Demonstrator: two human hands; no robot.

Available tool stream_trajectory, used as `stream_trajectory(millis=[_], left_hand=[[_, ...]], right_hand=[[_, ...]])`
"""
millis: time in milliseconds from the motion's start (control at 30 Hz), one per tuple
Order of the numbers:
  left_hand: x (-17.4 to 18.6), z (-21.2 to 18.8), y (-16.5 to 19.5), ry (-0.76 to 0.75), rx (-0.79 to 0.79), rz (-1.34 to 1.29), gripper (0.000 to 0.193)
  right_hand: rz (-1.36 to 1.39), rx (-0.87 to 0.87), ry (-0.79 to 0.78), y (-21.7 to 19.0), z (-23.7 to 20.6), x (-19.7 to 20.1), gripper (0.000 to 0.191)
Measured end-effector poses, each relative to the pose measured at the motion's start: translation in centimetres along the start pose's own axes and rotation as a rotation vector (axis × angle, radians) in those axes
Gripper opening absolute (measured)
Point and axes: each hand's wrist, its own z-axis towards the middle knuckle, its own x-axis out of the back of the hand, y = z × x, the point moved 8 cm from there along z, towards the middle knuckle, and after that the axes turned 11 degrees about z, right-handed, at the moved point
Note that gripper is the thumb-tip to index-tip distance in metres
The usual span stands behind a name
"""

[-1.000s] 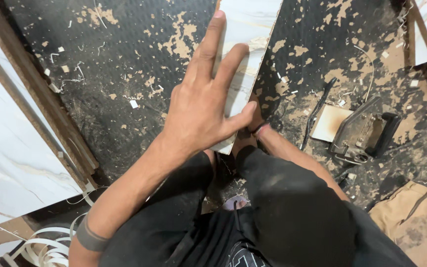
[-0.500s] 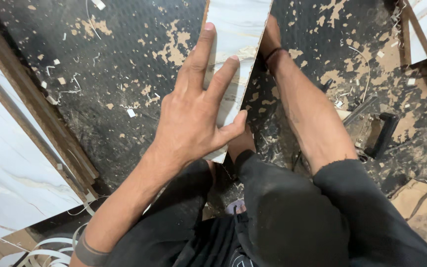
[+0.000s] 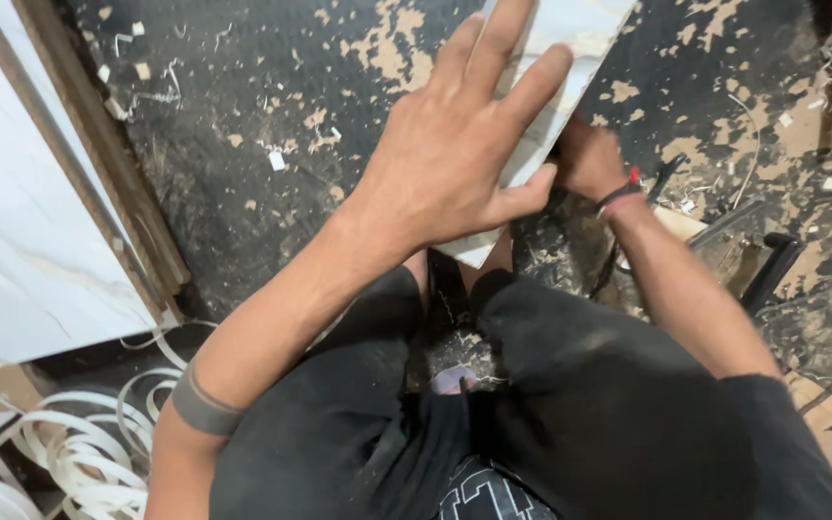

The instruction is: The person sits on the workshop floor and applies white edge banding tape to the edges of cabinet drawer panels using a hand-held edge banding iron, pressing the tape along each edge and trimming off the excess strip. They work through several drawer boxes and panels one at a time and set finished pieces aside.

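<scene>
Pale marbled strip (image 3: 570, 58) pinned flat on the dark, chip-strewn floor (image 3: 243, 173), just ahead of the knees.

Near end of the strip poking out below the left hand (image 3: 455, 164); far end running off the top edge, out of sight. Left hand spread wide, fingers apart and palm pressed down on the strip, clamped on nothing. Right hand (image 3: 589, 159) tucked against the strip's right edge, largely hidden behind the left thumb; whether curled round a tool or the edge, cannot tell. No finished or trimmed edge showing, so stage of the work hard to judge: strip steadied, edge seemingly being worked. Pale shavings and chips scattered all round. Further left, a large white marbled panel (image 3: 21, 241) with a wooden edge; near left, coils of white edge banding (image 3: 79, 453). At right, dark tools (image 3: 763, 270) among the dust.
</scene>
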Motion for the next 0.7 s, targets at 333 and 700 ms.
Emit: stream_trajectory(millis=[333,700], left_hand=[[0.0,-0.5,0.0,0.032,0.002,-0.047,0.078],[0.3,-0.3,0.1,0.065,-0.011,-0.059,0.081]], right_hand=[[-0.366,0.47,-0.058,-2.7,6.0,-0.6,0.043],[0.522,0.129,-0.361,-3.7,1.7,-7.2,0.044]])
